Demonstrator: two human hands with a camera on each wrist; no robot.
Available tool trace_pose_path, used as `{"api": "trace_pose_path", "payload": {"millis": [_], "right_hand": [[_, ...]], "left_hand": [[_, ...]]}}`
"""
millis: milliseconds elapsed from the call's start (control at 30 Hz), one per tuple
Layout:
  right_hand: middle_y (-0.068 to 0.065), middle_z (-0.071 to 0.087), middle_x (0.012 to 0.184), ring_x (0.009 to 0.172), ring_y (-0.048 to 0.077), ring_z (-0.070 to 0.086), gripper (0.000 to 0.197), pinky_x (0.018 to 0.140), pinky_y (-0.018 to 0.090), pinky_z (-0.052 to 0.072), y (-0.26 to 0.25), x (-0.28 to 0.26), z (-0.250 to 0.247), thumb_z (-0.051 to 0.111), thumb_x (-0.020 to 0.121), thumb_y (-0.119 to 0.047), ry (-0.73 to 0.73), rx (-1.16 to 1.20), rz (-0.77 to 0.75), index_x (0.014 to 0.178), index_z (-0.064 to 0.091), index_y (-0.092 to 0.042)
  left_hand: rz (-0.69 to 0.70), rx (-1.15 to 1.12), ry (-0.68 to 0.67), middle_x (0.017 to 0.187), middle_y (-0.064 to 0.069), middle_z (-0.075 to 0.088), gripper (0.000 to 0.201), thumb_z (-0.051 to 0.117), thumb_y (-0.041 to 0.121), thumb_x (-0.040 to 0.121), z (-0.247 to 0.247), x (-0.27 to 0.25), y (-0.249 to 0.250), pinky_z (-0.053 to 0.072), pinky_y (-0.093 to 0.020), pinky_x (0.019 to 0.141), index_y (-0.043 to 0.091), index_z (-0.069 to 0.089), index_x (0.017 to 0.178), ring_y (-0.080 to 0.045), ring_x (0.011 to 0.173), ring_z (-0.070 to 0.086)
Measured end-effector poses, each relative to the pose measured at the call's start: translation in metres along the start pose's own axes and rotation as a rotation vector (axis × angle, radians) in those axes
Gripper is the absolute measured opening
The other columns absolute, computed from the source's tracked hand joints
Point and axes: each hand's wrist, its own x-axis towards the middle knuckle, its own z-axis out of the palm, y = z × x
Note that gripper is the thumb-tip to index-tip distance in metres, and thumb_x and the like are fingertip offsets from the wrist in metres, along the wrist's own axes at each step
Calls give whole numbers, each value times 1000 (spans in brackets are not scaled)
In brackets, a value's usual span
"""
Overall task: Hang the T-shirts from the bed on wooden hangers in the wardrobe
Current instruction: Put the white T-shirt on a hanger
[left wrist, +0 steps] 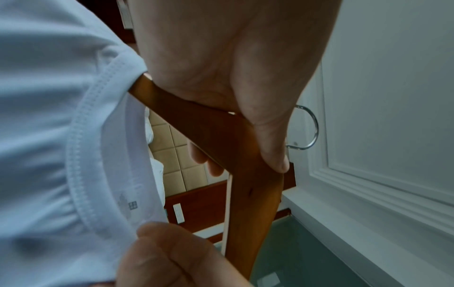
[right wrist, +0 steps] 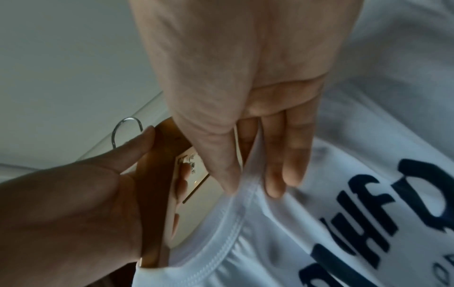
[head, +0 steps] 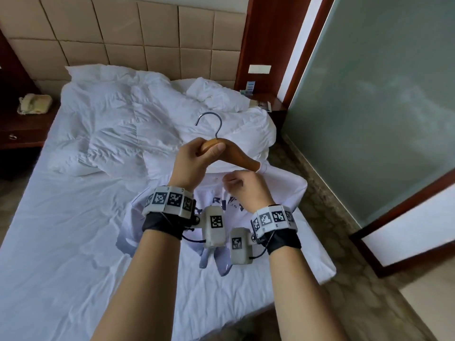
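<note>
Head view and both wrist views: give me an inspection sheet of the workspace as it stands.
Surface: bed with white sheet, rumpled white duvet.
Job's things: wooden hanger with metal hook, one arm inside the collar of the white printed T-shirt.
Clutter: beige telephone on nightstand.
Grippers: left hand grips hanger; right hand pinches collar.
Cables: thin black leads at wrist bands.
Surroundings: padded headboard, frosted glass panel.

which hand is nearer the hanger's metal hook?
Left. The left hand grips the wooden hanger just below the hook; the right hand pinches the T-shirt collar lower down.
</note>
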Motion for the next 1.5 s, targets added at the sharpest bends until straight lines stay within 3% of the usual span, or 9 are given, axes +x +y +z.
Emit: {"api": "trace_pose_path", "payload": {"millis": [234, 401, 467, 668, 868, 968, 1235, 1335, 1502], "right_hand": [[-5, 75, 85, 82, 13, 70, 11, 86, 40, 57, 24, -36, -60, 66, 89, -15, 168, 152, 62, 92, 76, -19], [-11, 71, 89, 90, 13, 65, 12, 80, 35, 54, 39, -63, -119, 64, 88, -14, 581, 148, -77, 93, 75, -16], [-13, 65, 102, 102, 8, 52, 21, 88, 34, 47, 49, -73, -149, 66, 85, -22, 684, -41, -131, 105, 72, -19], [1, 68, 91, 86, 28, 64, 27, 78, 40, 51, 95, -112, -247, 66, 85, -42, 366, -335, 155, 104, 62, -23], [6, 65, 86, 81, 33, 62, 21, 70, 38, 50, 144, -169, -352, 60, 92, -35, 479, -357, 213, 101, 61, -16], [5, 65, 84, 78, 30, 62, 24, 69, 37, 49, 166, -205, -407, 62, 92, -37, 551, -357, 237, 100, 63, -14], [6, 56, 89, 81, 26, 57, 29, 69, 36, 44, 219, -297, -549, 67, 91, -36, 776, -408, 339, 86, 60, -8], [1, 50, 84, 76, 21, 52, 27, 64, 31, 33, 236, -330, -595, 69, 90, -34, 840, -432, 384, 77, 58, -13], [0, 49, 89, 80, 22, 54, 25, 68, 33, 41, 270, -377, -673, 68, 87, -41, 868, -583, 512, 74, 59, -22]], "left_hand": [[8, -12, -85, 68, -1, 49, 49, 74, 55, 74, 62, -7, 14, 41, -37, 67, 10, 55, 71, -14, 68, 47], [35, -3, -140, 69, -8, 55, 51, 73, 57, 74, 112, -12, 38, 49, -53, 69, 9, 58, 72, -20, 69, 54], [57, -7, -165, 70, -9, 57, 51, 72, 59, 72, 138, -16, 51, 49, -45, 67, 9, 59, 73, -20, 69, 56], [137, 52, -282, 71, -4, 60, 47, 70, 59, 75, 243, -36, 96, 54, -52, 76, 13, 62, 74, -18, 71, 59], [243, 106, -432, 71, -15, 63, 69, 66, 79, 64, 369, -50, 140, 55, -48, 70, 11, 60, 74, -23, 67, 59], [304, 161, -557, 66, -6, 55, 84, 63, 84, 64, 432, -57, 167, 45, -41, 61, 1, 58, 80, -18, 63, 52], [498, 642, -766, 92, 1, 67, 55, 63, 73, 73, 589, -79, 234, 51, -35, 82, 25, 63, 100, -23, 88, 62], [615, 747, -748, 93, 1, 65, 35, 63, 57, 85, 646, -89, 252, 47, -33, 77, 27, 64, 102, -25, 90, 63], [738, 793, -858, 96, 0, 66, 37, 59, 58, 89, 751, -102, 278, 47, -33, 75, 25, 64, 105, -23, 89, 61]]}}
